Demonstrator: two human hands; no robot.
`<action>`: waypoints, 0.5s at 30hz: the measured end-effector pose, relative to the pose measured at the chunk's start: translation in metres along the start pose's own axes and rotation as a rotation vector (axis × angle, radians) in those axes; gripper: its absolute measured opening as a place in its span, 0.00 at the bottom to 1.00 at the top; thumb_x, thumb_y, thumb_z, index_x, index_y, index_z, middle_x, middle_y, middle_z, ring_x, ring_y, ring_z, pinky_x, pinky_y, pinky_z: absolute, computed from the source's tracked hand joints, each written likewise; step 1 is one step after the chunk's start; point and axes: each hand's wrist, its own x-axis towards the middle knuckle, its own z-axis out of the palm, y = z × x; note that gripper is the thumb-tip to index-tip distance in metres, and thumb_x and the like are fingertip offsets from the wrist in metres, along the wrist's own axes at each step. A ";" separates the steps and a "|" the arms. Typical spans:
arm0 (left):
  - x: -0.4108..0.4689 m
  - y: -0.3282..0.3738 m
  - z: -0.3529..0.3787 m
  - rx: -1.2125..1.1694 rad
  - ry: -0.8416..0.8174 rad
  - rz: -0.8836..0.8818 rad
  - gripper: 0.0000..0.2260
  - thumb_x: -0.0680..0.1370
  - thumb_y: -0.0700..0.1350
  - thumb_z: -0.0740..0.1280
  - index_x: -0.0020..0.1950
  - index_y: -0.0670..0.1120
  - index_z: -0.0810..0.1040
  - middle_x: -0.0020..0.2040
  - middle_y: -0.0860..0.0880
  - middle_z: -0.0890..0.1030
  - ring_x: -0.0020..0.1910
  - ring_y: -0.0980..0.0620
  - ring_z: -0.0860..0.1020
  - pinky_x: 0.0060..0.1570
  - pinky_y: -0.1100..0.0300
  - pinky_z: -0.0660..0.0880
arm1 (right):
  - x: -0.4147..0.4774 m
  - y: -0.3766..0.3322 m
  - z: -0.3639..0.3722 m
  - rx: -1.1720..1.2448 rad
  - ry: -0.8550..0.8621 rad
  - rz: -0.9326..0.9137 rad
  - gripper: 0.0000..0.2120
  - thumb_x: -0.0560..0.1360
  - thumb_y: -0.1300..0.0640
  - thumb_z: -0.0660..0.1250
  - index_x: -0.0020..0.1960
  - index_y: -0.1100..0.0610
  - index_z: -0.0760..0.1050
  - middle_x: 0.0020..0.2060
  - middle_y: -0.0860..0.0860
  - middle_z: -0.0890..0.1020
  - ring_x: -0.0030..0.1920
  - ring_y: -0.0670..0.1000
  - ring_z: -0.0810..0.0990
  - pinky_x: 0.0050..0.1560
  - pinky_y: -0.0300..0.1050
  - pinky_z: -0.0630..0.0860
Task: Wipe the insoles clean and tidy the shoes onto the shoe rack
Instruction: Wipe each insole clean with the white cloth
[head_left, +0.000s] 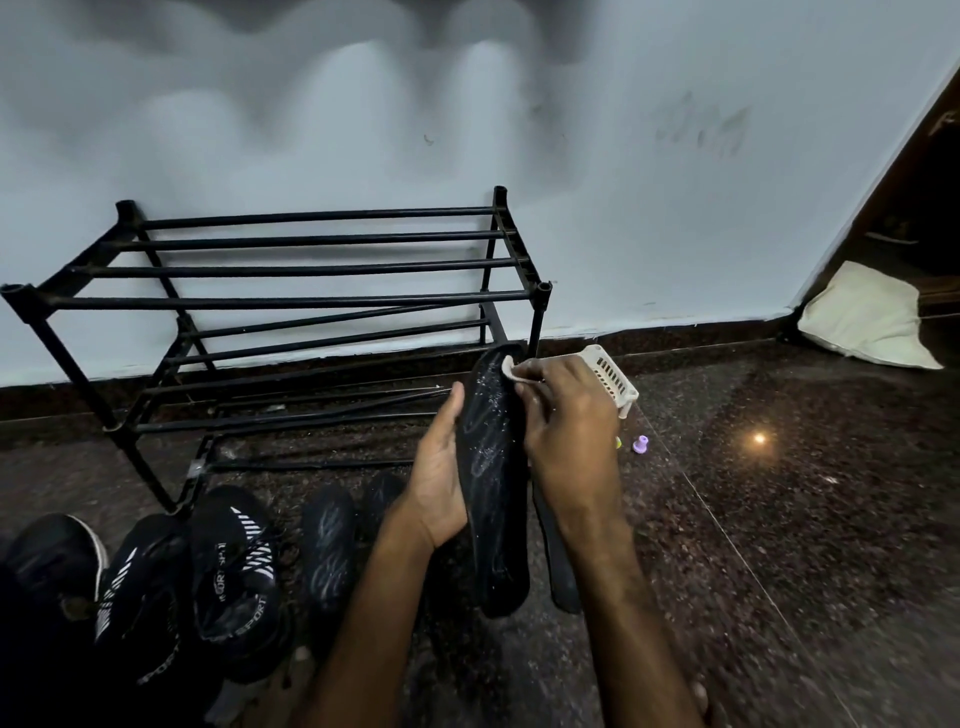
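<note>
Wiping step in hand, to judge from the pose. Gripping the black insole (491, 467) with the left hand (441, 483), nearly upright in the air above the floor (779, 519), just in front of the right foot of the shoe rack (291, 299). Thumb laid along the left edge, the other fingers hidden behind, so cannot tell how spread. Held this way probably to turn the white-speckled top face toward the wiping hand and to give backing against the pressure.

Pinching a small pale cloth (511, 370) with the right hand (566, 421), fingers curled close together, pressing it on the toe end of the insole.

Lying flat on the floor just right of the held one, partly under the right forearm: a second insole (558, 561), likely put there within easy reach.

Standing on the floor by the near left foot of the rack: black sport shoes (234, 566), not yet on the bars.

Beside the right foot of the rack, near the wall: a white slotted basket (613, 376), tipped, contents hidden behind the right hand. Near it, a small purple thing (640, 445), too small to name.
</note>
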 end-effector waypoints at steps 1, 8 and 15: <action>0.000 0.000 0.000 0.002 0.010 0.004 0.26 0.81 0.60 0.55 0.58 0.41 0.83 0.53 0.42 0.84 0.53 0.47 0.82 0.57 0.53 0.78 | -0.002 -0.001 0.000 0.031 -0.126 0.008 0.08 0.74 0.64 0.71 0.53 0.57 0.82 0.48 0.49 0.81 0.46 0.43 0.78 0.50 0.25 0.71; 0.001 0.009 -0.011 0.028 0.082 0.019 0.32 0.80 0.63 0.56 0.66 0.37 0.75 0.61 0.36 0.79 0.59 0.41 0.79 0.64 0.46 0.75 | -0.007 0.005 -0.019 0.319 -0.545 0.140 0.06 0.71 0.62 0.75 0.47 0.53 0.84 0.43 0.42 0.83 0.42 0.37 0.80 0.43 0.29 0.74; 0.004 0.010 -0.004 0.043 0.080 0.027 0.34 0.80 0.64 0.54 0.71 0.36 0.71 0.67 0.35 0.76 0.67 0.39 0.74 0.70 0.43 0.68 | -0.017 0.006 -0.007 0.249 -0.761 0.132 0.06 0.70 0.63 0.76 0.44 0.54 0.84 0.41 0.44 0.84 0.40 0.36 0.79 0.45 0.30 0.73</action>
